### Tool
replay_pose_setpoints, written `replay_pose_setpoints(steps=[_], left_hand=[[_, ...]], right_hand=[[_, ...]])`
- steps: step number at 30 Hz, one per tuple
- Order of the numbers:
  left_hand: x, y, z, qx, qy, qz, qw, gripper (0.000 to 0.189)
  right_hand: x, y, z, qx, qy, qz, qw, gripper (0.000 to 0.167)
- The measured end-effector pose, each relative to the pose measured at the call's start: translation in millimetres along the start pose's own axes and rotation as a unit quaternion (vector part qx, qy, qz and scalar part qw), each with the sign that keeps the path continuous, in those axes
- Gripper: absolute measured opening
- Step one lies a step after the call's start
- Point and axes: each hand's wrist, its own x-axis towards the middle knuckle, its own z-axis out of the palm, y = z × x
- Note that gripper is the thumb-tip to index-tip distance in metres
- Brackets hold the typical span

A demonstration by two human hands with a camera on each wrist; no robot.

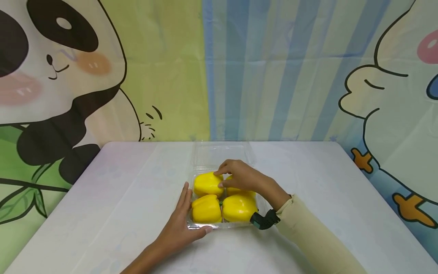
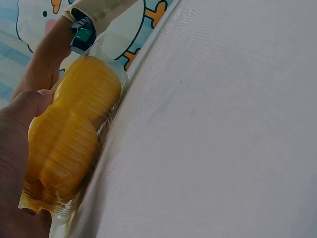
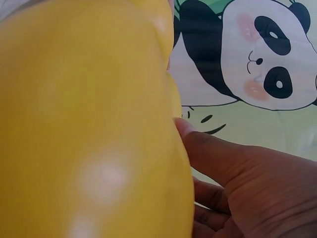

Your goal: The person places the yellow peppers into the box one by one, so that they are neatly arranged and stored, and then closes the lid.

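Several yellow bell peppers sit two by two in a clear plastic container (image 1: 226, 225). Front left is one bell pepper (image 1: 206, 209), front right another (image 1: 239, 207). My right hand (image 1: 243, 177) reaches over the back right bell pepper (image 1: 232, 189), partly covering it. Its curled thumb and fingers pinch at the right end of the back left bell pepper (image 1: 207, 184). In the right wrist view a bell pepper (image 3: 89, 124) fills the left side and hides some fingertips. My left hand (image 1: 181, 219) rests around the container's front left corner, fingers straight along the side, thumb along the front.
The container's clear lid (image 1: 220, 154) lies folded back behind it, toward the far table edge. A white cloth covers the table (image 1: 113, 205). A printed curtain (image 1: 273, 68) hangs behind. A dark wrist camera (image 1: 265, 219) sits on the right wrist, close to the container's right side.
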Motion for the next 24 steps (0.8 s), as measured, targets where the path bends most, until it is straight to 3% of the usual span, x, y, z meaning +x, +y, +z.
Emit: replay_pose_setpoints(steps=[11, 24], left_hand=[[-0.8, 1.7, -0.5, 0.001, 0.0, 0.003, 1.0, 0.12], [-0.5, 1.5, -0.5, 0.005, 0.006, 0.011, 0.9999, 0.12]], right_hand=[[-5.5, -1, -2, -0.005, 0.017, -0.01, 0.9998, 0.038], [-20.0, 15, -12, 0.029, 0.045, -0.017, 0.9984, 0.035]])
